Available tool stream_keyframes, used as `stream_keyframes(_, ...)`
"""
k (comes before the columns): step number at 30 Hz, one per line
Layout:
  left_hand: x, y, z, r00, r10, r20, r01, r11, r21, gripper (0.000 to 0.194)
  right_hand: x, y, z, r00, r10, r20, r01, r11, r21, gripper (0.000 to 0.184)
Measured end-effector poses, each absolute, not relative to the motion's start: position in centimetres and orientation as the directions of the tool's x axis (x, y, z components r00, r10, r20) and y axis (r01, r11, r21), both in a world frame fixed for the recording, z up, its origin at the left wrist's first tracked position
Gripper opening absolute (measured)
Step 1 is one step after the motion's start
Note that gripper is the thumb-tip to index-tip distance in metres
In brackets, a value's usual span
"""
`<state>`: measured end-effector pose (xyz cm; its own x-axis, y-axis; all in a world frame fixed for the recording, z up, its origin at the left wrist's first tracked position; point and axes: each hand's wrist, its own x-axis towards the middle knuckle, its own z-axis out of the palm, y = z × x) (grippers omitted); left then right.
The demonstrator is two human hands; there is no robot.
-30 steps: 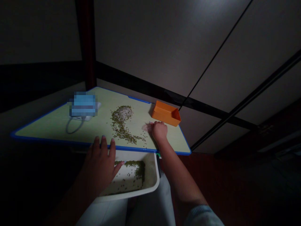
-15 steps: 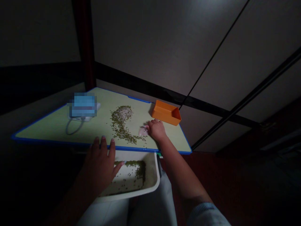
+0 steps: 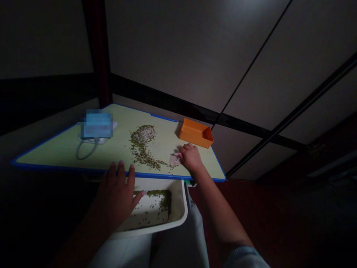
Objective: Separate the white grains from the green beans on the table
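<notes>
My right hand (image 3: 190, 157) rests on a pale green table with a blue rim (image 3: 83, 169), fingers curled against a small whitish heap of grains (image 3: 174, 160). A curved trail of green beans mixed with white grains (image 3: 142, 146) lies on the table to its left. My left hand (image 3: 118, 190) has its fingers spread, holding a white basin (image 3: 178, 219) under the table's near edge. The basin holds green beans (image 3: 157, 199) on its bottom.
An orange rectangular box (image 3: 195, 132) stands at the table's far right corner. A white device with a looped cable (image 3: 92, 143) lies at the far left. A dark wooden post (image 3: 97, 52) rises behind the table. My light trousers show below the basin.
My right hand has slid the small whitish heap toward the table's near edge. The left hand and the basin have stayed in place.
</notes>
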<state>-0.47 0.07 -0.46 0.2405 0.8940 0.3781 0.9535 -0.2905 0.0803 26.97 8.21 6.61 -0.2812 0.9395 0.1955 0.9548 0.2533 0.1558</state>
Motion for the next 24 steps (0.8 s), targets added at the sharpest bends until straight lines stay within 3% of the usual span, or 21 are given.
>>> stream_keyframes(13,-0.5,0.2,-0.4,0.251,0.890,0.381,0.953,-0.297,0.066,0.077,28.3,6.7,6.0,-0.232,0.941,0.247,0.971,0.238,0.006,0.031)
stream_keyframes(24,-0.4,0.1,0.0,0.255,0.901,0.351,0.964,-0.264,-0.023,0.078,30.6,5.7,4.6,-0.025,0.924,0.380,0.861,0.213,-0.461,0.032)
